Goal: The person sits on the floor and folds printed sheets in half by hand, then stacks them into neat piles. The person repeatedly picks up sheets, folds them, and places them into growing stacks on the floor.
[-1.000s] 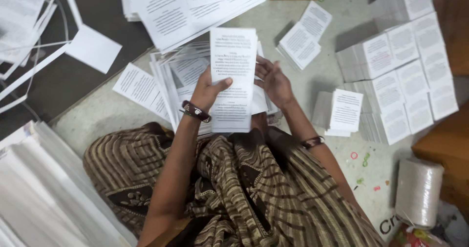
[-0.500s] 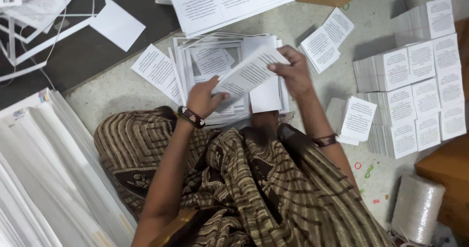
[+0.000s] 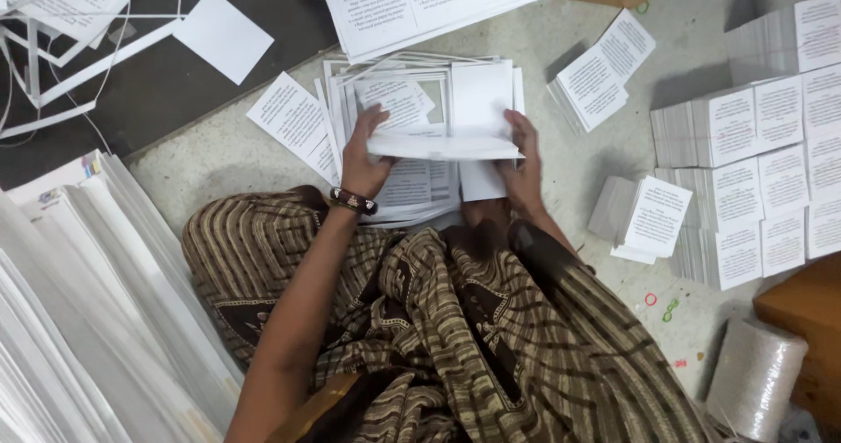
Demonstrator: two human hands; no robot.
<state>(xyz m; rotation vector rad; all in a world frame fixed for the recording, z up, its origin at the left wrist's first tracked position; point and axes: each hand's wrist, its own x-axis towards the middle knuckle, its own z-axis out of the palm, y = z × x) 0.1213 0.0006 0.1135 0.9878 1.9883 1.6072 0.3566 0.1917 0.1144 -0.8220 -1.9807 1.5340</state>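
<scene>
I sit on the floor with a brown striped cloth over my lap. Both hands hold one white printed sheet (image 3: 442, 148) flat and level, seen nearly edge-on. My left hand (image 3: 366, 155), with a beaded bracelet at the wrist, grips its left end. My right hand (image 3: 523, 158) grips its right end. Under the sheet lies a messy pile of printed sheets and cut paper frames (image 3: 420, 101) on the floor in front of my knees.
Neat stacks of small printed leaflets (image 3: 762, 163) stand at the right, with a smaller stack (image 3: 653, 219) nearer. Large printed sheets (image 3: 420, 5) lie at the top. White sheet stacks (image 3: 79, 320) fill the left. A plastic twine roll (image 3: 755, 375) sits at the lower right.
The sheet was upright with its print facing me, then tilted; now it lies flat between both hands, lower over the pile. The view has shifted right.
</scene>
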